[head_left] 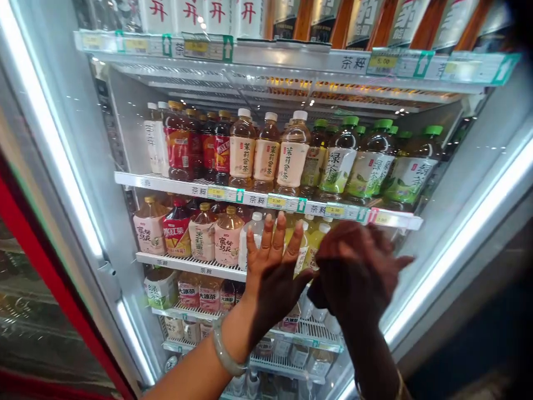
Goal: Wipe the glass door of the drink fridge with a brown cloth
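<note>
Site: an open cooler (125, 111) is viewed from the front; its shelves are filled with bottled tea.
Left hand (272, 272): raised before the third shelf (187, 261), its back to the camera. The grip is released, the fingers are spread and nothing is held. A bangle (227, 353) is worn at the wrist.
Right hand (358, 272): held just beside the left at the same height, dark and blurred. Its fingers seem to be pointed right, but whether the grip is released or clenched cannot be told. No bottle is seen in it.
Nearest things: yellow bottles (310, 244) are stood upright on the third shelf and are seen in the gap between the hands, behind them. Contact cannot be confirmed. A white-capped bottle (244, 253) is partly covered by the left fingers.
Neighbours: pink bottles (227, 239) are lined up to the left on the same shelf. Green-capped bottles (370, 161) are set one shelf up.
Arrangement: bottles are grouped by kind and faced label-out, probably so that each row can be read against the price tags (275, 201) clipped to the shelf edge.
Lighting: a light strip (458, 244) is run along the right frame, so the hands are backlit and detail is lost.
</note>
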A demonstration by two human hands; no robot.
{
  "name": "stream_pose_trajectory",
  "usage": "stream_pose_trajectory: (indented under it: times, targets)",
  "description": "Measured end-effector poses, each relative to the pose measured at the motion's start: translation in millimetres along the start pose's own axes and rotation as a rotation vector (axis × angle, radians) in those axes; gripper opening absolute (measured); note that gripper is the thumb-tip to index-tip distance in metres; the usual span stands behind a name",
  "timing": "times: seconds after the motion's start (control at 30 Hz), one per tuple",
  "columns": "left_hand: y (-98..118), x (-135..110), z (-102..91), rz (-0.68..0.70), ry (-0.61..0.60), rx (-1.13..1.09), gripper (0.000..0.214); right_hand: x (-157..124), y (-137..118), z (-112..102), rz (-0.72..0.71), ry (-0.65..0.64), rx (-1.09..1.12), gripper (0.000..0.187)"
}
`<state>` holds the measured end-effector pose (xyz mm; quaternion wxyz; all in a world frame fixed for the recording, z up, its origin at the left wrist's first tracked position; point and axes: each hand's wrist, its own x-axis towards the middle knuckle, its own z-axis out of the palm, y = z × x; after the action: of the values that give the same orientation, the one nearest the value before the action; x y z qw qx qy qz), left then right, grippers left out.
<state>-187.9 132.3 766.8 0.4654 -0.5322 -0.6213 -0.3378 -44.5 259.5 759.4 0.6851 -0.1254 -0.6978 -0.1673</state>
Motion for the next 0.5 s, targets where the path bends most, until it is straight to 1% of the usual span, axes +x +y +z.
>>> stream_pose_trajectory:
  times: [0.07,0.1,0.17,0.23,0.3,0.33,0.37,0.4,0.43,0.5]
  targets:
    - [-3,-3,1.1,0.019,0.000,-0.010,0.082,-27,-4,-4,-0.055,-0.048,0.045,0.037]
    - [-4,-4,1.2,0.031,-0.005,-0.015,0.081,-41,0,-9,-0.067,-0.060,0.067,0.038]
    - [-6,-7,0.9,0.050,-0.018,-0.027,0.080,-61,18,-23,-0.054,-0.068,0.079,0.043]
    - [-5,-9,0.3,0.057,-0.026,-0.037,0.080,-63,37,-34,0.026,-0.019,0.033,0.051]
    - [-4,-11,0.4,0.050,-0.023,-0.043,0.080,-50,46,-37,0.166,0.081,-0.033,0.059]
    - [-3,-11,0.7,0.044,-0.022,-0.045,0.080,-42,44,-35,0.239,0.131,-0.058,0.061]
    - [-3,-11,1.1,0.038,-0.021,-0.047,0.080,-34,38,-30,0.281,0.160,-0.066,0.061]
    - [-2,-12,1.5,0.034,-0.024,-0.049,0.080,-28,28,-24,0.279,0.156,-0.057,0.059]
    - [-2,-13,1.8,0.034,-0.028,-0.050,0.080,-26,17,-18,0.236,0.123,-0.033,0.055]
    - [-3,-16,1.6,0.040,-0.044,-0.052,0.081,-33,-5,-9,0.089,0.015,0.039,0.044]
